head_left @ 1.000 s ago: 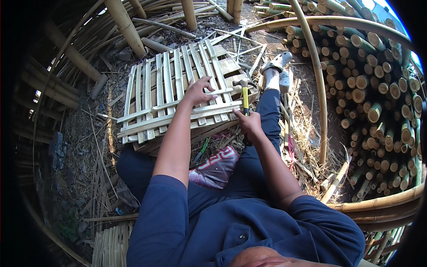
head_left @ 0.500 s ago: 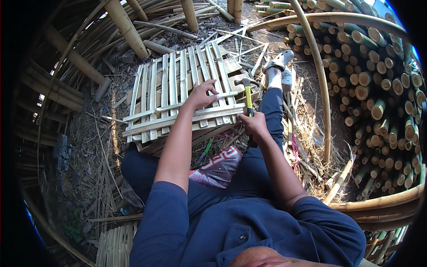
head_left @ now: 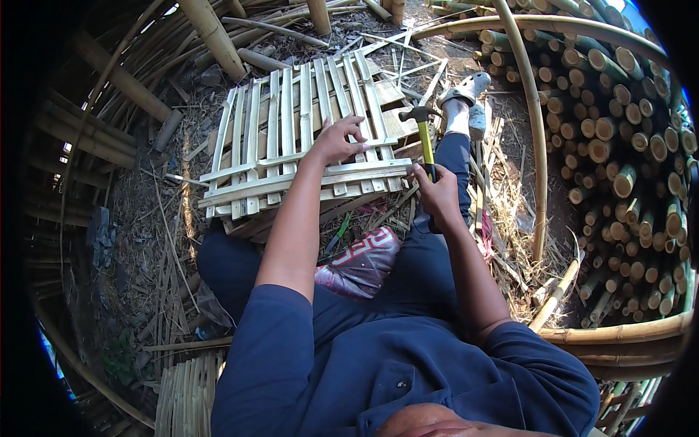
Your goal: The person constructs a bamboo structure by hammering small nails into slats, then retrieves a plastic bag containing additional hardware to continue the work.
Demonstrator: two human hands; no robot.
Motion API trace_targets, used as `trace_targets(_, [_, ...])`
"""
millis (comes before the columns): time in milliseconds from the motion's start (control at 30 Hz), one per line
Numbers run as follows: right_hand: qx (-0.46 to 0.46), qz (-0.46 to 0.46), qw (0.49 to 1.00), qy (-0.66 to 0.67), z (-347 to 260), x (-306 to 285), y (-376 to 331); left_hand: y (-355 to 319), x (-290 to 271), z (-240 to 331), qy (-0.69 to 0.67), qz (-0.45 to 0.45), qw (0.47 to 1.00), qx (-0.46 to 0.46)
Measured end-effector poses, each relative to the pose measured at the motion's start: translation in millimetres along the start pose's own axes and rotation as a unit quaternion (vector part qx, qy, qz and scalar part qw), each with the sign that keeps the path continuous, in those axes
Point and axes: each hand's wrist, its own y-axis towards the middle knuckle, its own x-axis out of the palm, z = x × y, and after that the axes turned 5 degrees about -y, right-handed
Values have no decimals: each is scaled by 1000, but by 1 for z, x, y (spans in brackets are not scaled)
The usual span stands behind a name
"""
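A slatted bamboo panel [head_left: 287, 113] lies in front of my legs, pale strips running away from me over wider pieces. Two crosswise bamboo strips [head_left: 251, 191] lie across its near end. My left hand [head_left: 341, 140] rests over the right part of the crosswise strips, fingers curled toward the thumb; anything pinched between them is too small to make out. My right hand [head_left: 440, 195] is closed round a hammer [head_left: 426, 142] with a yellow and black handle, its head up beyond the panel's right corner. The right thumb is close to the near strip's right end.
Cut bamboo poles [head_left: 619, 138] are stacked at the right behind a bent pole [head_left: 535, 146]. A printed plastic bag [head_left: 360, 266] and a green-handled tool [head_left: 338, 231] lie between my legs. Bamboo scraps litter the ground; bundled strips [head_left: 186, 397] lie lower left.
The hammer and my right hand have moved slightly right and away from me. My left hand stays over the crosswise strips. The whole view has shifted a little.
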Motion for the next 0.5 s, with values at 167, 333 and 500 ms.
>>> trace_targets(167, [-42, 5, 998, -52, -10, -17, -10, 0, 3, -1, 12, 4, 1000, -4])
trace_targets(333, [-131, -5, 988, -77, -9, -20, -21, -1, 7, -3, 24, 38, 999, -14])
trace_targets(500, [-141, 8, 981, -131, -14, -22, -30, 1, 11, 0, 45, 74, 996, -28])
